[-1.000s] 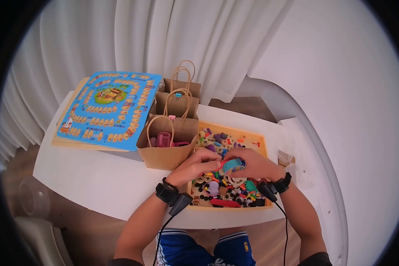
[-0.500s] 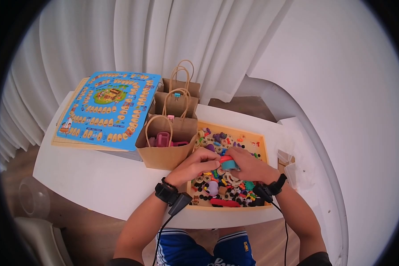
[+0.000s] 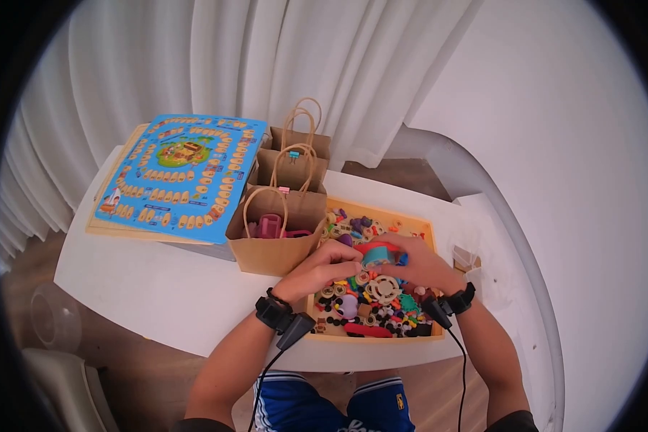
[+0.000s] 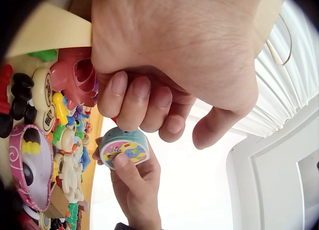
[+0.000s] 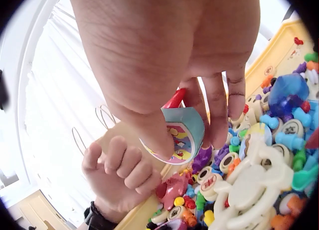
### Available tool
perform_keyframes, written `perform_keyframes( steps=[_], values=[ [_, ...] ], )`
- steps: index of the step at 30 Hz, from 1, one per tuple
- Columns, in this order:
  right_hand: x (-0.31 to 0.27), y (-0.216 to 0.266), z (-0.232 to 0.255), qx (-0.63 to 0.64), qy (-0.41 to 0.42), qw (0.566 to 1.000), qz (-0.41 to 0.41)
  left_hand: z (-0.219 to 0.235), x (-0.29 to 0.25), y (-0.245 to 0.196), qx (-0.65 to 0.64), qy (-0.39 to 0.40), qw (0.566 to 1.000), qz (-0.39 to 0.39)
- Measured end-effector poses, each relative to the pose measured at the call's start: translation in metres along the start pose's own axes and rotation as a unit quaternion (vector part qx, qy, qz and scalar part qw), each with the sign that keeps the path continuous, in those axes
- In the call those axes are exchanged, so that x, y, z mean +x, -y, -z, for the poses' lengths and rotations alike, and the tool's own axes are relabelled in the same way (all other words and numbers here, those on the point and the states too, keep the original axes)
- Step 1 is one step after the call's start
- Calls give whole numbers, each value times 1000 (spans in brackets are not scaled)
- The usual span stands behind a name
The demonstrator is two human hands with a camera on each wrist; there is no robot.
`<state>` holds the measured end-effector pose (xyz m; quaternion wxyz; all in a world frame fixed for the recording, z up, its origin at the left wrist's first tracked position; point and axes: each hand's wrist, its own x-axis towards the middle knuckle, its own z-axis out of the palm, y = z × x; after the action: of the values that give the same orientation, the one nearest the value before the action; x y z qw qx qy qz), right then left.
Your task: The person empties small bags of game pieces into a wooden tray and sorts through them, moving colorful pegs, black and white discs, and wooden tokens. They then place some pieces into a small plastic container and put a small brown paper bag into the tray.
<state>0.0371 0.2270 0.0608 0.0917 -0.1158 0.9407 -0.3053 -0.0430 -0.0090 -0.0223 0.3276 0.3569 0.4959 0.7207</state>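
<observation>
Teal toy (image 3: 378,256) shifted forward, pinched in right grip (image 3: 419,266), left grip (image 3: 321,268) curled

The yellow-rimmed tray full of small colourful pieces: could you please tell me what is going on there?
A person's right hand pinches a teal toy with a rounded, printed face above the yellow-rimmed tray of small mixed-colour pieces. The left hand is close by, fingers curled, with nothing visible in it. Brown paper bags stand beside the tray, next to a blue printed game board.
</observation>
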Motion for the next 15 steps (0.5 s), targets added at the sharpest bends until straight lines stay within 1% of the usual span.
perform_keyframes(
  steps=[2,3,5,6,8,9,11,12,14,15],
  values=[
    [6,-9,5,33,-84,996,7,6,0,5,-5,5,1000,11],
    [12,-11,11,33,-83,996,8,7,0,7,-10,13,1000,21],
    [32,-7,33,119,-87,989,-13,6,-1,8,-10,4,1000,18],
    [44,-3,43,118,-88,989,-14,5,0,8,-10,-3,1000,14],
    [74,11,58,184,-129,973,46,2,0,0,4,11,1000,8],
    [88,17,65,184,-131,973,46,2,1,-3,17,22,1000,1],
    [118,29,76,162,-119,979,26,2,2,0,14,19,1000,0],
    [133,34,78,162,-119,979,29,2,2,2,10,15,1000,-1],
    [159,42,79,96,-115,989,7,4,1,3,5,25,1000,-1],
    [168,45,78,96,-116,989,10,5,1,2,-3,35,999,-1]
  ],
)
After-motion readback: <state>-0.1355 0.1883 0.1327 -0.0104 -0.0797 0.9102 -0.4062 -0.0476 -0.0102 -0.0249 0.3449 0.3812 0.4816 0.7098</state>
